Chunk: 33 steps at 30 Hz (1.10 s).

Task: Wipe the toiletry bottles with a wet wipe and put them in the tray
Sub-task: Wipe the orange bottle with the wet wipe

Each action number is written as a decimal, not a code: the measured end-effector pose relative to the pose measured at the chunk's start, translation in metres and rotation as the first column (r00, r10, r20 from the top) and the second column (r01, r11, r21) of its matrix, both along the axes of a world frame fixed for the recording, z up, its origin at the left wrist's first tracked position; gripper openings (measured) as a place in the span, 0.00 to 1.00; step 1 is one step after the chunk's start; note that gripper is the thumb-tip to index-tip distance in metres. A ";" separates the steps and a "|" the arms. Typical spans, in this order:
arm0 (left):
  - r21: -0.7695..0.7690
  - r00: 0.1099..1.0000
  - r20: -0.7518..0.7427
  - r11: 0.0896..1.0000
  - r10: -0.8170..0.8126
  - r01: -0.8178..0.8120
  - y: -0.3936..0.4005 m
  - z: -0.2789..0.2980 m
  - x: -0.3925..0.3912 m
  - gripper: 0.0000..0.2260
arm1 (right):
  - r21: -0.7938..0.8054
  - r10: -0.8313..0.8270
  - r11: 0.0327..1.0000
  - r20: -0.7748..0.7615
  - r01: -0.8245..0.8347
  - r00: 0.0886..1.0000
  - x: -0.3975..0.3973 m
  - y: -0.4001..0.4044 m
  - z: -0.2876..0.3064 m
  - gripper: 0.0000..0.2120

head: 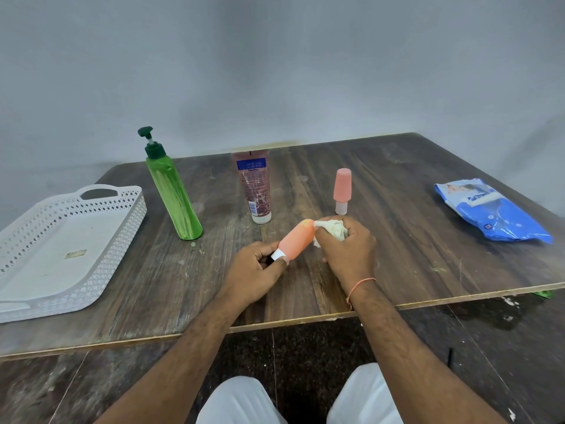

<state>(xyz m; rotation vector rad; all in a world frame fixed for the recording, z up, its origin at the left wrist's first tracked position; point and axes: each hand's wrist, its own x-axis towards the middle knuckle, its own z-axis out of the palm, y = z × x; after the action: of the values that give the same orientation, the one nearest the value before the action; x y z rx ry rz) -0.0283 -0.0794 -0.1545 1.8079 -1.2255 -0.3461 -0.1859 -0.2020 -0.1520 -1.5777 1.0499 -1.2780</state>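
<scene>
A dark wooden table [382, 240] carries everything. At its left edge lies the white tray [46, 249], holding no bottles. Next to the tray stands a green pump bottle [172, 200], then a brown tube [255, 188] on its cap, a small pink bottle [341, 191], and — far right — a blue wipes pack [492, 211]. The left hand [253, 276] grips a pink bottle [298, 241] by its white end; the right hand [348, 249] presses a bunched wipe [331, 228] against its upper end.
</scene>
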 end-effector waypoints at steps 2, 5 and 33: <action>0.006 1.000 0.017 1.000 0.004 -0.004 0.000 0.000 0.000 0.18 | -0.037 0.031 0.999 -0.006 -0.032 0.999 -0.002 0.002 0.000 0.05; 0.007 0.999 0.033 1.000 0.007 -0.008 0.000 -0.001 0.000 0.18 | -0.045 0.028 0.999 -0.037 -0.030 0.999 -0.002 0.003 0.000 0.04; -0.023 0.995 0.104 1.000 -0.009 0.012 0.000 -0.001 -0.003 0.20 | -0.208 -0.023 0.978 -0.065 0.009 0.998 0.000 0.005 0.002 0.08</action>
<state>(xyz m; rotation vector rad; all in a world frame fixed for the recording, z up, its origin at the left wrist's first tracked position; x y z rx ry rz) -0.0312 -0.0793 -0.1559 1.8192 -1.3057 -0.2457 -0.1858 -0.1974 -0.1503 -1.7824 0.9977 -1.3910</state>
